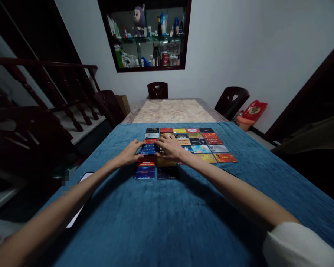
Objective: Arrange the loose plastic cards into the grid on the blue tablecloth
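Note:
Rows of bank-style cards lie flat in a grid on the blue cloth. My left hand [130, 152] rests at the grid's left side, thumb and fingers apart, fingertips at the left edge of a blue card [148, 149]. From the right, my right hand [169, 147] reaches over the cards, its fingers spread and its thumb and index tip near that card's right edge. Below them lie a red card [147, 161], a dark blue card [144, 172] and a black card [167, 173]. My right hand hides part of the cards under it.
On the right of the grid are more cards, among them an orange-red card [225, 158] and a white-blue card [200, 149]. A phone [82, 196] lies by my left forearm. Beyond the blue cloth [167, 222] the patterned tabletop [172, 110] shows, with chairs [231, 101] around it.

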The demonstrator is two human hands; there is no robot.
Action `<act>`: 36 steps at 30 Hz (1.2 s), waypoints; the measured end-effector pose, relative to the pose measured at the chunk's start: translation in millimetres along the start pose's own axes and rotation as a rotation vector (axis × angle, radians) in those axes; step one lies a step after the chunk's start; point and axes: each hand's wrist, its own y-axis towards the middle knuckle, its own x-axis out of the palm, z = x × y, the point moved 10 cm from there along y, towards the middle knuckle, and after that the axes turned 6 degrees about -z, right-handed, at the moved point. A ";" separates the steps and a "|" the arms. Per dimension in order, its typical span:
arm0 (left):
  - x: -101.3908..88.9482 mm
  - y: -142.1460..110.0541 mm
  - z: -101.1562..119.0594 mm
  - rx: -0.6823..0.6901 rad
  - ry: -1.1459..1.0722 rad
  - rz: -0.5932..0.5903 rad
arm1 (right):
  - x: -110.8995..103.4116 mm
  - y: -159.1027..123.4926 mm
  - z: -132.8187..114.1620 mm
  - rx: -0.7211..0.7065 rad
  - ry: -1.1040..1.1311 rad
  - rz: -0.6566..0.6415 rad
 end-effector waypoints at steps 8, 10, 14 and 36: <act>8.6 19.5 -29.7 -0.066 0.047 -0.077 | 19.5 25.8 5.7 0.027 0.073 -0.071; 10.4 21.3 -31.8 -0.070 0.051 -0.091 | 22.5 28.5 6.6 0.027 0.082 -0.082; 15.3 23.9 -35.5 -0.084 0.016 -0.125 | 28.2 32.2 9.1 0.032 0.090 -0.101; 17.2 25.0 -32.8 -0.010 -0.038 -0.148 | 43.8 31.9 12.0 0.046 0.102 -0.162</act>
